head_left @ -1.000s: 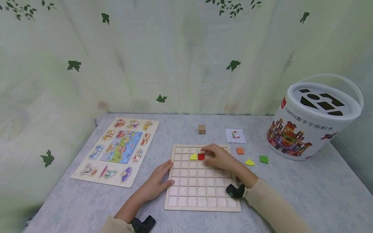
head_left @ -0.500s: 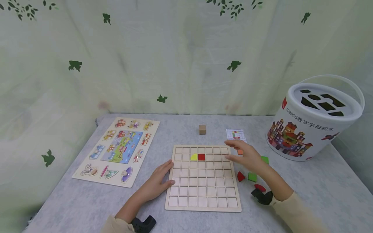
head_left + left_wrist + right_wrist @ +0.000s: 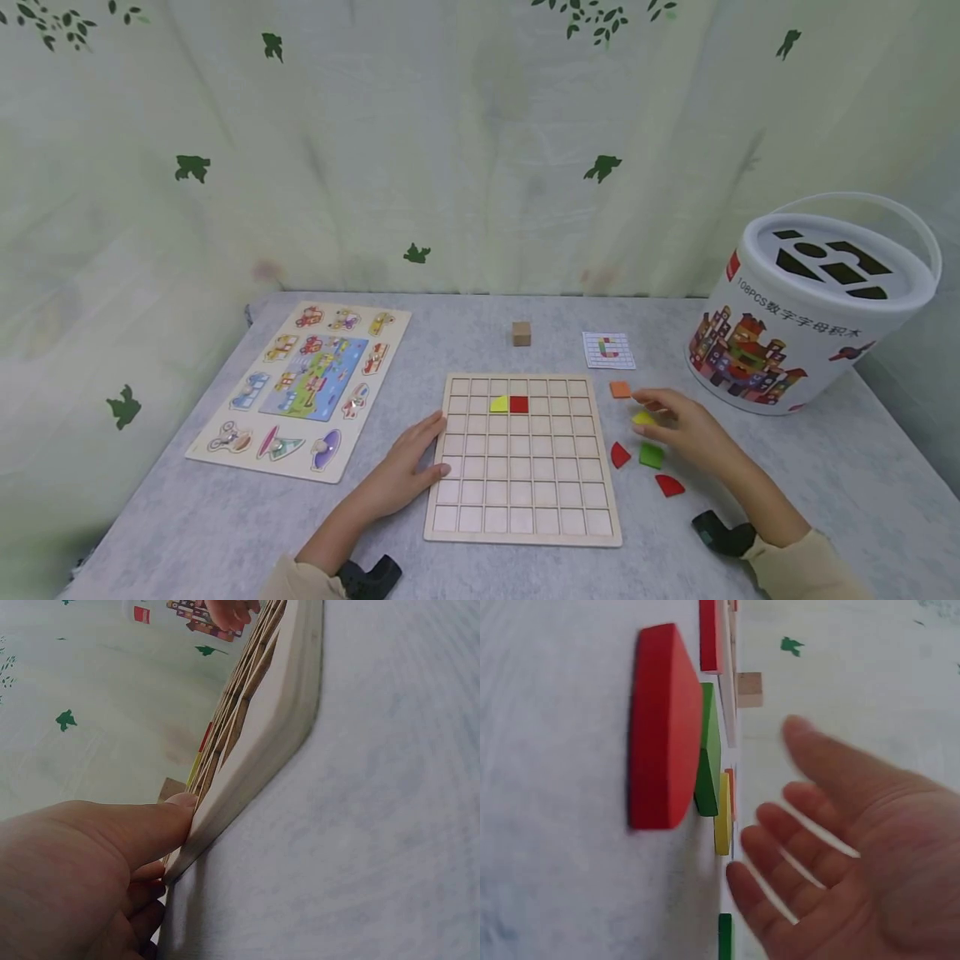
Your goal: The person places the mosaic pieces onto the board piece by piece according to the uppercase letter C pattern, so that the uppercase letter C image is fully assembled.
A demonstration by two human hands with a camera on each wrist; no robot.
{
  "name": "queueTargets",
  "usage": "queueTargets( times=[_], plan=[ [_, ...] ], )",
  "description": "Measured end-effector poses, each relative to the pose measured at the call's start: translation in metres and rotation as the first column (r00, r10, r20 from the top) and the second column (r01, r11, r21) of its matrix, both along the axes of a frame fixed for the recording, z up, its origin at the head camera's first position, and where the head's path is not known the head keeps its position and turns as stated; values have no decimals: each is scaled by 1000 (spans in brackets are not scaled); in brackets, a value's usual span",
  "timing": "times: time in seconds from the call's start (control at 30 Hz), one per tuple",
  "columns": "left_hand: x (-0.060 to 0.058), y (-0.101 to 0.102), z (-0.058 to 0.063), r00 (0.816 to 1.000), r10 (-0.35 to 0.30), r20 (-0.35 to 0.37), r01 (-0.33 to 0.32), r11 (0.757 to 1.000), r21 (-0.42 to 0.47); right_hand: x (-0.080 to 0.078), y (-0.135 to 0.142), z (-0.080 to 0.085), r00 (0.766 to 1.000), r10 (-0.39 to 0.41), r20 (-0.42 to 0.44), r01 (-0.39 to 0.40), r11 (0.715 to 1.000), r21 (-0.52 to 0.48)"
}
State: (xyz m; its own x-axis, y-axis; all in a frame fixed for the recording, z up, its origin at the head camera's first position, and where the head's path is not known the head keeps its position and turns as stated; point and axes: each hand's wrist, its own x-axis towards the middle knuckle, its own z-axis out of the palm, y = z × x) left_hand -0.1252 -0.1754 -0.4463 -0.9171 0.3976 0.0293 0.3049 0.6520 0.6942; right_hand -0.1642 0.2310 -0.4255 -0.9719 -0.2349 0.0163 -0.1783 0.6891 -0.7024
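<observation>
A wooden grid board lies in front of me, with a yellow piece and a red square side by side in its second row. My left hand rests against the board's left edge; in the left wrist view its thumb lies on the rim. Over the loose pieces to the right, my right hand reaches with thumb and fingers spread around a yellow piece, which it partly covers. The right wrist view shows those fingers apart, with nothing between them. Close to this hand lies a green square.
Two red quarter-round pieces and an orange square lie right of the board. Behind are a pattern card and a wooden cube. A picture puzzle lies left; a white bucket stands right.
My right hand has let go of the red square on the board and moved right to the loose yellow piece. The left hand has stayed at the board's edge.
</observation>
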Motion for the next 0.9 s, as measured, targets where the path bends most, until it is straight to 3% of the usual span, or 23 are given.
queueTargets(
  times=[0.4,0.67,0.9],
  plan=[
    [0,0,1,1000,4,1,-4,1000,0,-5,11,-16,998,5,-70,1,996,88],
    [1,1,-1,1000,15,-4,-15,1000,-1,-3,7,-10,998,-48,-32,47,999,-4],
    [0,1,-1,1000,20,-6,-20,1000,-14,-1,6,-4,999,-4,45,13,977,-215]
  ],
)
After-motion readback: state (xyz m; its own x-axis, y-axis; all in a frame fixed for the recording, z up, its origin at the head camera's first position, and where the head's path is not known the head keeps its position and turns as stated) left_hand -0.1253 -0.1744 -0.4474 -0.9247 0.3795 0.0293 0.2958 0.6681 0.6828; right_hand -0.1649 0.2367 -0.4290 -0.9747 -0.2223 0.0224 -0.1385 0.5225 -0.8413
